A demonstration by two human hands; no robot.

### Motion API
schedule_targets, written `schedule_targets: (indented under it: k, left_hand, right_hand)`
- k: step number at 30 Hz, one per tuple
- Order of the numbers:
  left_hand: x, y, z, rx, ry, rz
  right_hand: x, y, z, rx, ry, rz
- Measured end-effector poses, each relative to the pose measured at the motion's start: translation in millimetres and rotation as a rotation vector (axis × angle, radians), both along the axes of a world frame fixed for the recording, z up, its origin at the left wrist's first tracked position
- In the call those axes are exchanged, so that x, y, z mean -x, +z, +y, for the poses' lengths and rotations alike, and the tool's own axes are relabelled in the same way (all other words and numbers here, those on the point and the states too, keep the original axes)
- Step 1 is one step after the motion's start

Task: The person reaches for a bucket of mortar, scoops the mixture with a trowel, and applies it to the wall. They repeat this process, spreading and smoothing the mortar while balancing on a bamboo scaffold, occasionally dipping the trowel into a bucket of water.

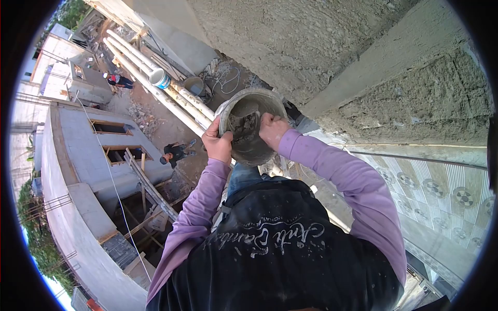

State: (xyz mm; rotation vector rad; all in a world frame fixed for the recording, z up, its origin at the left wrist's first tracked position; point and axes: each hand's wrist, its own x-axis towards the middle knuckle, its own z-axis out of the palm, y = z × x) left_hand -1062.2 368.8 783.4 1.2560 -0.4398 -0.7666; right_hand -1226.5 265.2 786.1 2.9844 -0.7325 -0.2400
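My left hand (218, 141) grips the near-left rim of a mortar-stained bucket (226, 110), its thumb on the inside. Wet grey mortar (249, 150) lies in the bucket. Over the right side of the opening, my right hand (274, 129) is closed around what looks like the handle of a trowel (253, 122). Its blade is down in the bucket, smeared with mortar, and the handle is mostly hidden by my fingers. The bucket is in front of my chest, its mouth facing me.
A rough cement-plastered wall (290, 41) rises close ahead and to the right, above patterned tiles (436, 189). Long poles (176, 106) run at left with a paint bucket (158, 78) on them. Far below stand a person in dark clothes (179, 152) and another person (119, 81).
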Motion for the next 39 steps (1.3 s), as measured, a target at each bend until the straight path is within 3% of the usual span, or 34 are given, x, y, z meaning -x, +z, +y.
schedule_targets:
  k: [3, 4, 5, 7, 8, 11, 12, 15, 18, 21, 22, 25, 26, 29, 30, 32, 34, 37, 39]
  left_hand:
    - [-4.7, -14.7, 3.8, 0.033, 0.026, -0.097]
    - [-4.8, -16.7, 4.3, 0.046, 0.022, -0.137]
    - [-6.4, -18.1, 2.0, 0.064, 0.019, -0.18]
    - [-3.1, -22.9, 4.1, 0.053, 0.039, -0.021]
    - [-1.5, -20.0, 4.6, 0.047, 0.044, 0.056]
    - [-5.6, -4.0, 4.5, 0.12, -0.048, -0.232]
    - [-10.1, -3.5, 4.3, 0.112, -0.059, -0.222]
    - [-21.5, -2.0, 1.9, 0.102, -0.097, -0.206]
    - [-16.5, 1.7, 7.9, 0.104, -0.115, -0.18]
    - [-25.1, 14.8, -8.6, 0.116, -0.151, -0.149]
    - [-30.2, 16.5, -8.9, 0.105, -0.198, -0.151]
    - [-30.6, 3.7, 0.7, 0.057, -0.203, -0.174]
    - [-33.8, 4.7, -3.1, 0.057, -0.166, -0.164]
    - [-31.7, 1.2, -2.9, 0.056, -0.103, -0.097]
    - [-27.2, -2.7, 0.4, 0.053, -0.086, -0.066]
    - [-16.6, -7.2, 5.4, 0.021, -0.113, 0.001]
    - [-14.1, 0.8, 0.9, 0.054, -0.126, -0.113]
    - [-22.8, -2.3, -3.8, 0.092, -0.134, -0.127]
    - [-22.7, 7.2, -1.4, 0.086, -0.162, -0.177]
  right_hand:
    - [16.4, -29.4, 11.7, -0.22, -0.027, 0.202]
    - [21.9, -50.3, 18.5, -0.275, 0.01, 0.149]
    - [19.4, -26.5, 12.7, -0.37, -0.017, 0.162]
    - [12.7, 45.7, 2.6, -0.573, -0.076, 0.191]
    - [18.0, 39.1, -1.7, -0.521, -0.091, -0.015]
    - [16.8, 22.9, -5.7, -0.336, -0.207, -0.116]
    - [20.1, 17.8, -4.6, -0.411, -0.139, 0.056]
    - [29.6, 27.2, -9.9, -0.544, -0.134, 0.147]
    - [17.5, 17.6, -12.0, -0.315, -0.275, -0.187]
    - [19.3, 15.4, 18.0, -0.434, -0.107, 0.1]
    - [21.4, 27.6, 14.2, -0.469, -0.072, 0.087]
    - [0.2, 29.1, 15.9, -0.225, 0.026, -0.054]
    - [8.9, 2.5, 21.4, -0.228, 0.077, 0.0]
    - [39.2, 1.0, 19.9, -0.279, 0.121, 0.178]
    - [32.2, 44.0, 8.0, -0.403, 0.112, 0.231]
    - [23.2, 35.5, 0.3, -0.329, 0.035, 0.054]
    - [27.0, -3.9, 7.9, -0.261, -0.016, -0.009]
    - [42.6, 0.1, 23.0, -0.472, -0.067, 0.111]
    - [43.2, -1.4, 6.7, -0.504, -0.284, -0.064]
